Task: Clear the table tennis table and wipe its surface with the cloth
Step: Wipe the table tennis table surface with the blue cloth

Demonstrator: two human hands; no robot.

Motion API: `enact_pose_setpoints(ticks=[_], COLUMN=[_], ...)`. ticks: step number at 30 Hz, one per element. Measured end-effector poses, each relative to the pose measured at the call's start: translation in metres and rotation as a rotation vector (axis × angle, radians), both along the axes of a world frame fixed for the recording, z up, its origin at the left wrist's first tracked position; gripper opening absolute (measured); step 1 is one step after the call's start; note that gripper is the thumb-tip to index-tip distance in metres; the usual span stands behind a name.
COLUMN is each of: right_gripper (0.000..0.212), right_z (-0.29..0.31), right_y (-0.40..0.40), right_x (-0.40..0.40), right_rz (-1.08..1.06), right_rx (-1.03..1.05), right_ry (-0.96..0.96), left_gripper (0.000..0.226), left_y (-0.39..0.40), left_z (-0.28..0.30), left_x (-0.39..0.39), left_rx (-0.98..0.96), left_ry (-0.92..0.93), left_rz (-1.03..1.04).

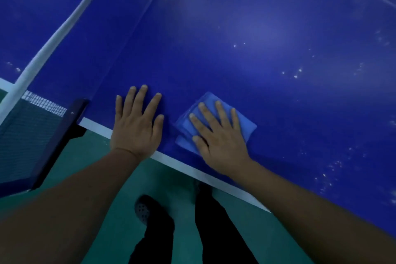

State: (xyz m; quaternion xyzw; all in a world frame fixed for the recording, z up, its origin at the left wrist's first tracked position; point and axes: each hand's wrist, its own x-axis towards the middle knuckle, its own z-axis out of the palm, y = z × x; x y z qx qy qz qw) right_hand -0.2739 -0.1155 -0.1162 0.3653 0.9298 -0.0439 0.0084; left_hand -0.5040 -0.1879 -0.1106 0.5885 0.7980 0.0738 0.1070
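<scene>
The blue table tennis table [257, 38] fills most of the view, its white-edged side running across in front of me. A folded light-blue cloth [246, 124] lies flat on it near that edge. My right hand [218, 135] presses down on the cloth with fingers spread. My left hand [137, 122] rests flat on the bare table surface just left of the cloth, fingers apart, holding nothing. White specks and smudges dot the surface to the right.
The net [42, 105] with its white top band and dark clamp post [64, 135] stands at the left, close to my left hand. Below the table edge are the green floor [107, 178], my dark trousers and a shoe [145, 210].
</scene>
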Motion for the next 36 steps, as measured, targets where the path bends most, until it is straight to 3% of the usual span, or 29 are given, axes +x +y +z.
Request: enact_pose_setpoints(ticks=[2,5,8,10,14,16,19,22,24,27,30,32,36], right_gripper=[0.053,0.061,0.059,0.058,0.054,0.054,0.058,0.058,0.058,0.055,0.052,0.054,0.065], right_z=[-0.003,0.003,0.013,0.011,0.002,0.001,0.003,0.011,0.009,0.002,0.006,0.007,0.013], right_y=[0.036,0.097,0.107,0.076,-0.022,-0.009,0.038,0.047,0.016,-0.056,-0.054,-0.018,0.026], right_x=[0.036,0.092,0.083,0.046,0.02,0.055,0.114,0.114,0.077,0.061,0.116,0.147,0.124], right_rz=[-0.108,-0.566,-0.963,-0.933,-0.191,-0.076,-0.545,-1.046,-0.994,-0.5,-0.17,-0.318,-1.02], right_rx=[0.031,0.038,-0.066,0.004,0.01,-0.008,0.062,-0.05,-0.002,0.0,-0.05,0.008,-0.058], right_ry=[-0.024,-0.087,0.013,0.032,-0.009,-0.037,-0.096,0.025,0.017,0.013,-0.051,-0.114,-0.003], left_gripper=[0.062,0.062,0.062,0.062,0.062,0.062,0.063,0.063,0.064,0.064,0.064,0.064,0.063], left_y=[0.001,0.004,0.005,0.005,0.003,0.004,0.004,0.003,0.004,0.004,0.002,0.003,0.003], left_z=[0.0,0.002,0.003,0.003,0.003,0.002,0.002,0.002,0.003,0.004,0.004,0.004,0.004], left_x=[-0.001,-0.002,-0.002,-0.003,-0.003,-0.003,-0.003,-0.001,-0.002,-0.001,-0.001,-0.001,0.0], left_rx=[-0.016,-0.021,-0.035,-0.043,-0.024,-0.018,-0.018,-0.018,-0.021,-0.026,-0.017,-0.008,-0.016], left_ry=[-0.008,-0.014,-0.008,-0.01,-0.037,-0.044,-0.042,-0.053,-0.056,-0.055,-0.05,-0.05,-0.048], left_rz=[0.006,0.018,0.013,0.007,0.007,0.003,0.004,0.0,0.002,0.007,0.004,0.01,0.014])
